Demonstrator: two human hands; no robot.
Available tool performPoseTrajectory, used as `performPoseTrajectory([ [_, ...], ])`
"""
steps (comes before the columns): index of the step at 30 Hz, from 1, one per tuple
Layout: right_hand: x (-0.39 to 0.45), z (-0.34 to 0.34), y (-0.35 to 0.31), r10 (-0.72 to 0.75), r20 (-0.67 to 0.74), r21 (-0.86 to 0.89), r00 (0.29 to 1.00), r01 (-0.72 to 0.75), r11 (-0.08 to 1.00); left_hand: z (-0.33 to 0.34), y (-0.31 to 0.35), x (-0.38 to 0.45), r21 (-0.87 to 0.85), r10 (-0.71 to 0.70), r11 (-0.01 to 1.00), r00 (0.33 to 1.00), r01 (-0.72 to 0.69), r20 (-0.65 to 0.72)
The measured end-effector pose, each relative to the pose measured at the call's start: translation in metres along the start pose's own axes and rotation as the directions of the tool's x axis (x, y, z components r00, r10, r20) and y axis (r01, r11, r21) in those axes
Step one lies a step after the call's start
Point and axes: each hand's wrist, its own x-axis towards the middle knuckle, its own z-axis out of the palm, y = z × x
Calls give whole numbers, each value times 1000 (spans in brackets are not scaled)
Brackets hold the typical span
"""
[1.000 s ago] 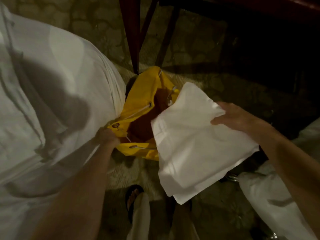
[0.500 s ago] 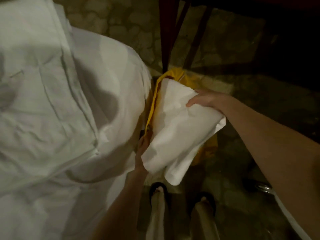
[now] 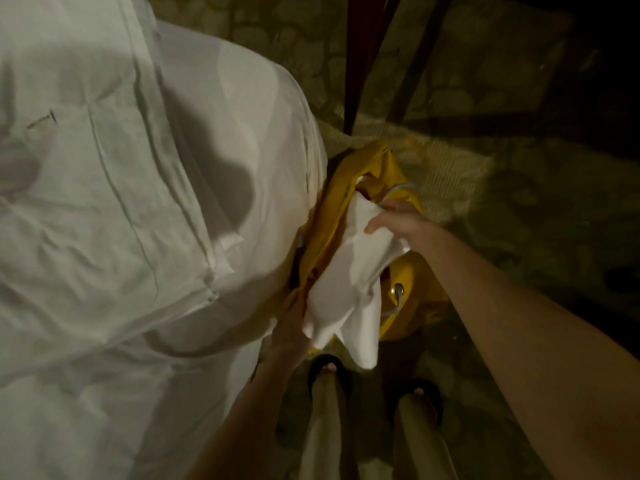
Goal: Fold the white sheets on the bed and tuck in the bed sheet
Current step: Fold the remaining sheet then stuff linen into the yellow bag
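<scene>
Starting at the left: bed covered in white bed sheet, draped over the corner, creased, hanging loose at the near edge, not tucked as far as can be judged in this dim light. Just beside that corner, on the floor: yellow bag, mouth open, drawstring and metal eyelets showing.

Left hand at the bag's near rim, fingers curled round the yellow fabric and touching the lower end of the folded white sheet. Half of that sheet down in the bag's mouth, half sticking out, its lower corner hanging free over the rim.

Right hand on the sheet's upper end, thumb over the top, fingers curled behind, pinching the cloth and pressing it down into the opening.

Risks, as a judgement:
- Fold likely to slump or come undone if pushed from one end only; soft cloth, buckles rather than slides.
- Free corner liable to snag on the rim or drawstring and stay outside.
- Bag mouth apt to collapse if the left grip slackens.
- Poor light, so a missed edge easily overlooked.
</scene>
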Motion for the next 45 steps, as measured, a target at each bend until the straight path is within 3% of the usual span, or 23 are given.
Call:
performPoseTrajectory([
  [3,8,3,-7,-23,-180,183,983,57,981,-6,2,1,71,-68,995,998,69,-7],
  [6,14,4,2,-68,-281,9,957,73,997,-20,7,7,67,-28,997,999,31,-46],
  [9,19,-1,25,-45,-335,-144,941,-4,990,-24,9,8,12,-27,1000,998,28,-48],
  [11,23,-3,30,-42,-356,-168,933,-20,986,-18,9,2,46,-25,999,999,26,-21],
  [16,27,17,9,-8,-405,235,914,112,965,-1,26,-9,86,-59,995,998,56,34],
  [18,21,27,11,-25,-414,267,910,148,952,-3,35,-8,62,-72,996,997,71,10],
  [23,9,24,49,-134,-440,-133,888,84,988,-16,34,-4,73,77,995,994,-72,-73],
  [27,10,6,65,-112,-471,-255,875,-13,967,-22,30,-9,-69,25,997,979,-40,-200],
  [30,9,10,56,-167,-425,-221,890,77,972,-18,29,-12,-41,-10,999,991,4,-133],
  [33,2,36,50,-152,-278,-113,949,125,986,-17,41,-13,-51,11,999,998,-14,-59],
  [36,-2,49,62,-41,-153,-218,987,6,976,-19,49,-11,-3,46,999,998,-47,-48],
  [38,-9,44,68,11,-118,-264,993,-42,964,-22,50,-6,35,-21,999,997,24,-69],
  [41,-19,33,73,-38,-119,-358,992,-7,934,-27,50,0,99,-118,987,991,125,-68],
  [45,-41,24,63,-92,-78,-419,993,51,906,-32,62,-5,238,-154,961,987,139,45],
])
